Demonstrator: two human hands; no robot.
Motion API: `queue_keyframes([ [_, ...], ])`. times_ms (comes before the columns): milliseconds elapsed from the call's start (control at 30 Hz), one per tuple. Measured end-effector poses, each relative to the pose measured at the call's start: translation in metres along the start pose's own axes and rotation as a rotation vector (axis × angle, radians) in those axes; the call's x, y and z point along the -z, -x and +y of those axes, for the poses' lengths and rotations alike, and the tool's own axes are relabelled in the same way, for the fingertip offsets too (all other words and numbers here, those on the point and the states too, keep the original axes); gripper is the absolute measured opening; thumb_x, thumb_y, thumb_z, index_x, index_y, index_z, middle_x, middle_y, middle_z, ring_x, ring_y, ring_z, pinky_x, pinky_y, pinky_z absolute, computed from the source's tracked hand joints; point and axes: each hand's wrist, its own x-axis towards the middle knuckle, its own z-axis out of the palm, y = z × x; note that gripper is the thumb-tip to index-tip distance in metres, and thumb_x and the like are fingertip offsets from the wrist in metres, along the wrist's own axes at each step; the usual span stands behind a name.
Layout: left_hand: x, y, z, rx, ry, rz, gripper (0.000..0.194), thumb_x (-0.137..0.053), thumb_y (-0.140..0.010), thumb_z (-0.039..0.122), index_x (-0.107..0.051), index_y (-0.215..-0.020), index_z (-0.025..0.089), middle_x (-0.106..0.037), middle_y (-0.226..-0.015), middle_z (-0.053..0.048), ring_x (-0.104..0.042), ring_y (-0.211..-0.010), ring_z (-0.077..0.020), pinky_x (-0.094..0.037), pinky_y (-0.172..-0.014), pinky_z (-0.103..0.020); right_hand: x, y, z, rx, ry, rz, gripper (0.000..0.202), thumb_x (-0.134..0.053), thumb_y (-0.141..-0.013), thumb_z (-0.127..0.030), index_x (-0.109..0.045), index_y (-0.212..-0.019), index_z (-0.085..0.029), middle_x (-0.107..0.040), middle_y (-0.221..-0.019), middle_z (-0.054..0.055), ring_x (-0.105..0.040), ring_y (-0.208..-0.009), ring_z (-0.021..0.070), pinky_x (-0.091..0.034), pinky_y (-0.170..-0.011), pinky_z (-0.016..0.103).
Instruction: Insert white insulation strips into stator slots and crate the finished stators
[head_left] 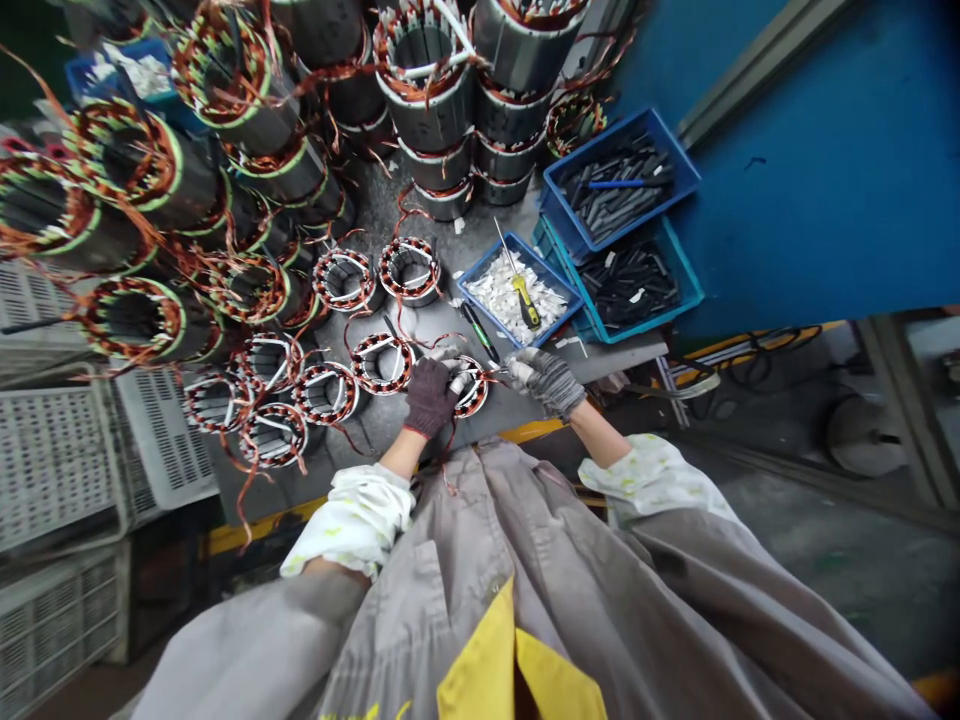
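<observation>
My left hand [433, 393], in a dark maroon glove with pale fingertips, grips the left rim of a small motor stator [478, 396] at the table's front edge. Copper windings ring the stator's open top, and part of it is hidden by the hand. Just right of it is my right hand [551, 382] in a grey striped glove. Its fingers are pinched together near the stator's right rim, on something thin that I cannot make out. Beyond the hands lie a green-and-black marker pen [478, 332] and a yellow-handled screwdriver [526, 303].
The screwdriver rests on white pieces in a blue bin [566, 312]. Black sleeves fill a blue bin [551, 190] stacked on a teal bin [690, 297]. Several small stators [382, 362] stand left; stacks of larger stators [427, 115] rise behind. White perforated crates [56, 460] stand far left.
</observation>
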Motion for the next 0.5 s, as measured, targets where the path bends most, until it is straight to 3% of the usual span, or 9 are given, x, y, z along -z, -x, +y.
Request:
queue_keyframes([
  [133,-0.001,0.000,0.001,0.021,-0.023,-0.010,0.033,-0.059,-0.102,0.043,-0.075,-0.115,0.018,-0.073,-0.131,-0.015,-0.063,-0.128,-0.0320,-0.046,-0.113,-0.050,-0.013,-0.012,-0.006,0.057,0.183,-0.086,0.022,-0.061,-0.098,-0.033,-0.078,-0.101,-0.019,-0.080,-0.095,0.008,-0.075,-0.088,0.0227,-0.060,-0.091,0.036],
  [267,0.001,0.000,0.005,0.016,-0.023,-0.018,0.035,-0.058,-0.103,0.043,-0.075,-0.117,0.016,-0.073,-0.131,-0.016,-0.062,-0.128,-0.0322,-0.046,-0.112,-0.049,-0.013,-0.013,-0.004,0.146,0.339,-0.110,0.025,-0.055,-0.102,-0.026,-0.079,-0.109,-0.019,-0.081,-0.112,0.010,-0.075,-0.106,0.0226,-0.056,-0.105,0.036],
  [367,0.002,0.000,0.008,0.025,-0.032,-0.028,0.034,-0.058,-0.103,0.044,-0.075,-0.116,0.017,-0.072,-0.135,-0.015,-0.063,-0.127,-0.0320,-0.045,-0.112,-0.049,-0.012,-0.010,-0.002,0.132,0.353,-0.098,0.035,-0.046,-0.107,-0.022,-0.077,-0.122,-0.020,-0.080,-0.122,0.009,-0.075,-0.114,0.0215,-0.055,-0.111,0.036],
  [500,0.001,-0.003,0.003,0.053,-0.037,-0.033,0.034,-0.056,-0.103,0.044,-0.075,-0.116,0.018,-0.072,-0.135,-0.016,-0.062,-0.129,-0.0320,-0.045,-0.113,-0.049,-0.024,-0.021,-0.014,0.137,0.522,-0.160,0.034,-0.051,-0.106,-0.020,-0.078,-0.127,-0.020,-0.077,-0.134,0.009,-0.070,-0.128,0.0237,-0.050,-0.119,0.035],
])
